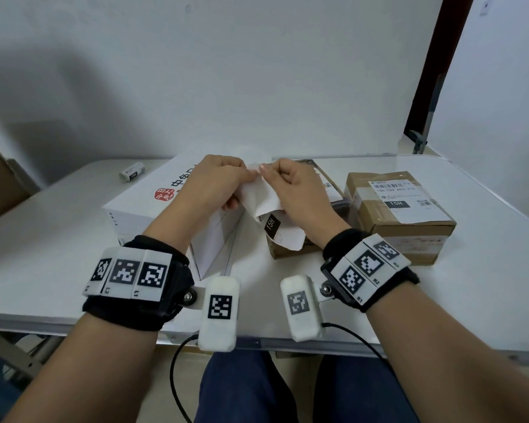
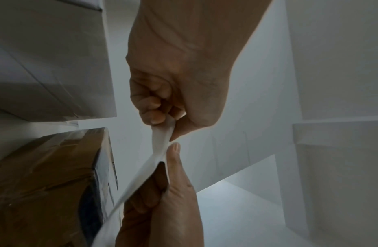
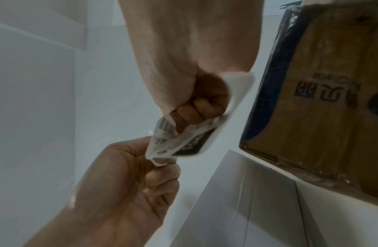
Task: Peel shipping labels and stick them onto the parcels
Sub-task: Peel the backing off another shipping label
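Above the white box [image 1: 141, 206], the left hand [image 1: 217, 181] and the right hand [image 1: 297, 190] both pinch the top of one shipping label [image 1: 264, 199], fingers curled

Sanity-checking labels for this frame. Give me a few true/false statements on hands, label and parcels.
1. Both hands pinch the shipping label. True: left hand and right hand grip it together.
2. The brown parcel on the right has no label yet. False: a printed label is stuck on its top.
3. The held label lies flat on the table. False: it is held up above the parcels.
4. A large white box sits under the left hand. True.
5. The small label roll stands between the hands. False: it lies at far left.
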`<state>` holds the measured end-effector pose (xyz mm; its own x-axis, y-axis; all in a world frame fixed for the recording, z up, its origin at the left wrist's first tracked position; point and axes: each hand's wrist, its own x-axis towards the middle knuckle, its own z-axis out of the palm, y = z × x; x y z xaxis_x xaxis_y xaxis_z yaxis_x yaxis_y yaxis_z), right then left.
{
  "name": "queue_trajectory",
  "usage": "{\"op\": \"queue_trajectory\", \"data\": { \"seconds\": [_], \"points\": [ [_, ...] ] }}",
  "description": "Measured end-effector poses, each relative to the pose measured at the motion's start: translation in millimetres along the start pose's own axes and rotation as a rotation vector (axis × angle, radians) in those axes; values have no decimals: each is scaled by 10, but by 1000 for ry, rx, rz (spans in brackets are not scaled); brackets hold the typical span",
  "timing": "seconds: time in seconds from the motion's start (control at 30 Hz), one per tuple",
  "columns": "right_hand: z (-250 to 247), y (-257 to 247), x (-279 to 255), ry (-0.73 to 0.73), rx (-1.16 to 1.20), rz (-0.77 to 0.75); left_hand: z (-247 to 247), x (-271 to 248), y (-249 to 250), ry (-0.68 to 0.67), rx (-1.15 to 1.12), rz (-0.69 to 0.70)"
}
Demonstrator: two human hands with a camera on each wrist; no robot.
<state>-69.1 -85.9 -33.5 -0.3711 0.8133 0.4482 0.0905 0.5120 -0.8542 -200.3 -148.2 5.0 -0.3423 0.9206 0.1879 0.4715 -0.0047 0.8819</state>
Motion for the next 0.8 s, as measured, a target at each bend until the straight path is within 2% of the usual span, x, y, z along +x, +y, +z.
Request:
{"op": "queue_trajectory", "data": {
  "seconds": [0.23,0.53,0.8],
  "points": [
    [28,46,10,136,117,95,-16,26,-47,61,-98,12],
    [-50,118,83,339,288,244,-24,107,-110,238,-258,29],
    [-267,186,157,401,485,399,-216,186,-161,312,-438,-33]
  ]
}}
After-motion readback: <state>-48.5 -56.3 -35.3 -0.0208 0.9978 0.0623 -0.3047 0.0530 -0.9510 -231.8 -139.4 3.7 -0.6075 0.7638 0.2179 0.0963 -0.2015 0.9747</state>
